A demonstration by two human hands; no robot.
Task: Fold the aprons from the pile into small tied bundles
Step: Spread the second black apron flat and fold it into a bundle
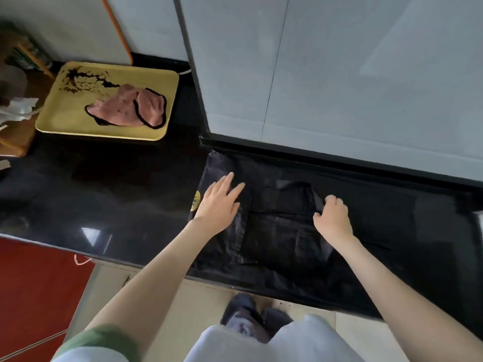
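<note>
Apron (pixel 277 231): black, lies partly folded on the black bench (pixel 104 194), at the front edge and right of centre. Its far side runs along the foot of the grey panel (pixel 339 74). Layers overlap in the middle; black on black, so the exact outline is hard to read. A yellow mark (pixel 195 201) shows at its left border.

Left hand (pixel 218 207): flat on the left part of the apron, fingers (pixel 227 184) straight and spread apart, pressing the cloth down.

Right hand (pixel 333 218): on the right part, fingers (pixel 330 201) curled, pinching a raised edge of the cloth against the thumb.

Judgement: step in hand is a side fold, right flap to go over the middle, left hand as anchor. Task is early for this apron; no bundle and no tie made yet.

To do it well:
- keep the left palm down so the lower layers do not creep on the glossy bench
- lift the pinched edge only a little, carry it across, lay it parallel to the left border
- smooth from the crease outward before letting go
- find the strings and leave them free; I cannot tell where they lie

Risk: thin cloth may slide toward the front edge and hang off.

Elsewhere: yellow tray (pixel 52 121) near the back left of the bench, a pink cloth (pixel 125 108) on it, well apart from the apron
</note>
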